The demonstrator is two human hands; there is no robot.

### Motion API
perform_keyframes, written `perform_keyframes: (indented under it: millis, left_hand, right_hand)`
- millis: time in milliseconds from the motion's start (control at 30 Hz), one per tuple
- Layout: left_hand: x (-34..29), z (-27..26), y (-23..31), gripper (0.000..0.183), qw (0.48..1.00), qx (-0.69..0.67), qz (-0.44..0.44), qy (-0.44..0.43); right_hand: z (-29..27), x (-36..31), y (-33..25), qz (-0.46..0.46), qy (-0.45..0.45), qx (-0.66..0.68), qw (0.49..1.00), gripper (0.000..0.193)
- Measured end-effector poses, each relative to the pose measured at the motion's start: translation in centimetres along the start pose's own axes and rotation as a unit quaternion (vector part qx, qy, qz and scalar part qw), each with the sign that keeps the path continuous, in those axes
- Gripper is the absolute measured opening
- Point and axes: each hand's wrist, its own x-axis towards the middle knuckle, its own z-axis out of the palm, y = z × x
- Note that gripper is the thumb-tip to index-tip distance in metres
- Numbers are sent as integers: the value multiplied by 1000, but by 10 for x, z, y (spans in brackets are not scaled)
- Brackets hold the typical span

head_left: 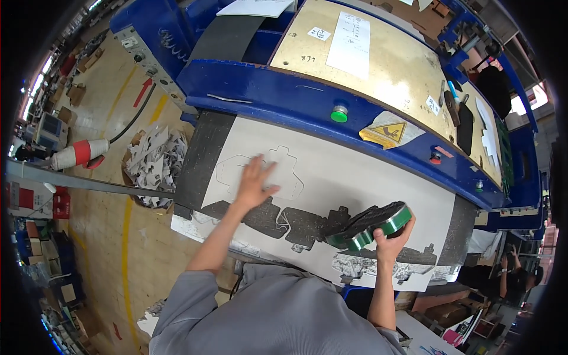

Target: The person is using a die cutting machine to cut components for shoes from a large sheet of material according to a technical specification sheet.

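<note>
2 hands: over the white sheet (355, 171), at its left, we splay the fingers of our left hand (254, 184); at its right, our right hand (395, 238) clamps its fingers on a green-sided die (377, 225).

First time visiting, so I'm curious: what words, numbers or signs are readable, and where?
Yellow warning triangle: on the blue beam.
Red arrow: on the floor.
Handwriting, numbers included, not quoted: on the white sheet and tan board.
Small red label on the beam: too small to read.
</note>
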Motion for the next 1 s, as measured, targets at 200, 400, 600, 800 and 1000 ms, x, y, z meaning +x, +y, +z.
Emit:
perform_keyframes:
  millis: [200, 400, 600, 800, 1000]
  left_hand:
    - [3, 31, 7, 73, 998, 12, -38, -48]
    - [-10, 29, -24, 70, 986, -136, -50, -76]
    - [-22, 29, -28, 64, 933, -326, -105, -111]
    - [8, 15, 19, 75, 989, -136, -7, -61]
    - [22, 53, 37, 80, 991, -123, -56, 11]
  right_hand:
    - [1, 35, 29, 286, 78, 151, 943, 72]
    - [17, 30, 86, 550, -132, 226, 793, 81]
    - [-22, 10, 177, 645, -183, 156, 725, 116]
    - [-44, 9, 155, 269, -244, -192, 912, 52]
    - [-38, 14, 186, 10, -164, -314, 935, 59]
